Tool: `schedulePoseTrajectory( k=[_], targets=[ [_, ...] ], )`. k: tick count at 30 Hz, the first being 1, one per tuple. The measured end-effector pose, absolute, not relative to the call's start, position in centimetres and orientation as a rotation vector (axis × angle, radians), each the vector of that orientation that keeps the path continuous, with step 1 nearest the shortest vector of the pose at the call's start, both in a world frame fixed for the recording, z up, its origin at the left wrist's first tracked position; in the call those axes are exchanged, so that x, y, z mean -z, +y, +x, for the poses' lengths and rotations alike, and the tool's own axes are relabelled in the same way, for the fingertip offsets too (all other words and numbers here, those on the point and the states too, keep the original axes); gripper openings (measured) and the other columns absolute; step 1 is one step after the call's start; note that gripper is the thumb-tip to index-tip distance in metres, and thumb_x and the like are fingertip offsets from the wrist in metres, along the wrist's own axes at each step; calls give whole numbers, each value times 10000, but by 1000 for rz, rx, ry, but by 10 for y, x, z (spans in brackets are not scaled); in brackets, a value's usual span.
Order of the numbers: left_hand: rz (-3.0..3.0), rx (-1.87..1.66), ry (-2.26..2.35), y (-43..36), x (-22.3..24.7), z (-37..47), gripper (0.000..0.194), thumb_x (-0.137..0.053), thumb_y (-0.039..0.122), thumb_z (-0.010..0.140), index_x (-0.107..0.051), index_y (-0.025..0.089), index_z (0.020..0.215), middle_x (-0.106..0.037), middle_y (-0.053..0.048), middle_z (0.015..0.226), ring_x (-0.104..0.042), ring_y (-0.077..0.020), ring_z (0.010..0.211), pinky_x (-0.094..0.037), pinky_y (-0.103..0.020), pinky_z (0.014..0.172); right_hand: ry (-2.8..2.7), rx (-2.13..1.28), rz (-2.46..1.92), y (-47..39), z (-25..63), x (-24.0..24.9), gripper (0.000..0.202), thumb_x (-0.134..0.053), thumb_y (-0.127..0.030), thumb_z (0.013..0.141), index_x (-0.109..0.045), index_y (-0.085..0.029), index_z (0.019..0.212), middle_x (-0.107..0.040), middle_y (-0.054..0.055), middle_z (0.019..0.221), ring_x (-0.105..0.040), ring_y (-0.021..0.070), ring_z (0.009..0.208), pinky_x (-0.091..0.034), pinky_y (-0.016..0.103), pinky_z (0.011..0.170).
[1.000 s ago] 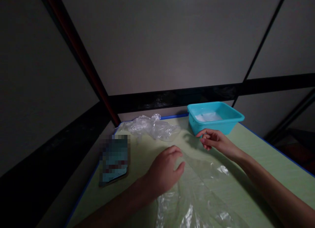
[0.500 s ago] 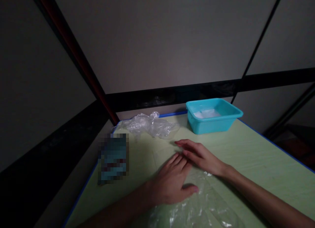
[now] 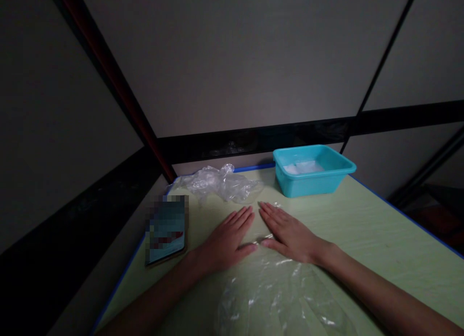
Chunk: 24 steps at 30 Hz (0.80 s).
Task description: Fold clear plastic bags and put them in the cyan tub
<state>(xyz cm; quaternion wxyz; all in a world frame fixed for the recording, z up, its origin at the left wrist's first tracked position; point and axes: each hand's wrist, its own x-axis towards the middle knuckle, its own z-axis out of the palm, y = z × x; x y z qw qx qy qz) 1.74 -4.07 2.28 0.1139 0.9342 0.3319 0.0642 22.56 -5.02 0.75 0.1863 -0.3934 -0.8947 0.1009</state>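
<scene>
Resting flat now with left hand and right hand, palms down on the clear, wrinkled plastic sheet laid along the middle of the pale green, blue-edged table! Holding fingers close together on both, with thumbs stuck out, almost tip to tip! Spotting crumpled clear plastic heap near far left corner, turquoise rectangular plastic basin at far right corner, blurred flat teal slab by left edge
</scene>
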Motion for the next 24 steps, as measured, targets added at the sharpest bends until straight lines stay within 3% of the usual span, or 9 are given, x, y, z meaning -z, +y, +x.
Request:
schedulePoseTrajectory(
  k=[5, 10, 12, 16, 20, 24],
  targets=[
    [2720, -217, 1150, -29, -16, 4, 592, -413, 377, 820, -235, 108, 1315, -173, -134, 1400, -114, -194, 1290, -150, -360, 1038, -2507, -152, -1413, -56, 227, -2, 796, -255, -603, 806, -284, 28, 1291, -206, 237, 1356, -150, 293, 1264, -205, 443, 1017],
    [2597, -408, 1328, -31, -17, 3, 500, -383, 338, 834, -321, 110, 1274, -238, -129, 1383, -203, -194, 1270, -211, -360, 1025, -2260, -3, -1699, -63, 231, 2, 867, -338, -649, 746, -380, 73, 1225, -274, 308, 1299, -196, 393, 1227, -258, 542, 949],
    [2551, -472, 1391, -41, -26, 9, 481, -398, 326, 822, -364, 107, 1249, -300, -130, 1357, -258, -203, 1250, -237, -363, 1018, -2250, 29, -1636, -63, 229, -5, 756, -367, -572, 784, -404, 44, 1221, -300, 290, 1297, -236, 382, 1219, -263, 532, 954],
    [2500, -431, 1445, -77, -50, 26, 434, -342, 275, 833, -394, 118, 1235, -396, -113, 1304, -349, -197, 1204, -279, -358, 1005, -2480, -116, -1254, -59, 218, -22, 500, -316, -351, 874, -356, -59, 1278, -330, 180, 1328, -300, 237, 1225, -283, 391, 999],
    [2548, -357, 1350, -110, -47, 36, 445, -327, 242, 830, -372, 109, 1252, -362, -121, 1324, -330, -202, 1215, -306, -357, 997, -2688, -288, -987, -60, 211, -18, 557, -323, -413, 870, -254, -104, 1328, -239, 136, 1376, -166, 223, 1271, -224, 410, 1023],
    [2548, -291, 1402, -119, -24, 34, 479, -348, 241, 830, -317, 87, 1282, -276, -133, 1363, -258, -221, 1247, -294, -383, 1004, -2605, -280, -1251, -68, 211, -9, 647, -294, -490, 855, -208, -67, 1337, -161, 172, 1384, -90, 290, 1271, -193, 501, 1003]
  ],
)
